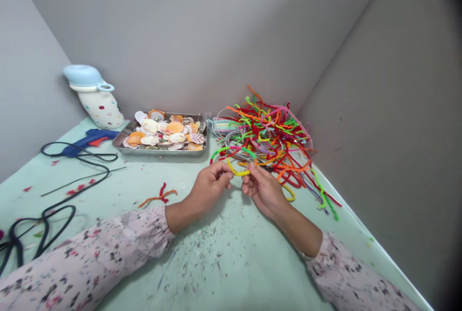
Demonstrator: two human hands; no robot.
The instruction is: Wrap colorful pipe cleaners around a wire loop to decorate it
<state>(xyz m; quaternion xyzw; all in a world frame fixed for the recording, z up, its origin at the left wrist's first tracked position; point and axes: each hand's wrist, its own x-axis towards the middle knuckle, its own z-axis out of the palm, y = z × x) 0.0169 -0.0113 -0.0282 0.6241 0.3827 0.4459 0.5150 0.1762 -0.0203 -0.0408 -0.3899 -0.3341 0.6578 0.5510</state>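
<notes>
A ring wrapped in coloured pipe cleaner [231, 149], with green, red and pink along its far side and yellow at the near side, is held between my two hands. My left hand [211, 187] pinches its left part, fingers closed. On the right, my right hand [265, 188] has its thumb and fingers closed on the ring where the yellow piece ends. Behind my right hand lies a tangled heap of bright pipe cleaners [274, 125]. Thin grey loops [231, 133] lie at the heap's left side.
A metal tray [162, 152] of shells stands at the back. Left of it are a blue glue gun [84, 141] and a white bottle [103, 108] with a blue lid. A dark cord [46, 214] loops along the left. Twisted red and orange pieces [160, 195] lie near my left hand.
</notes>
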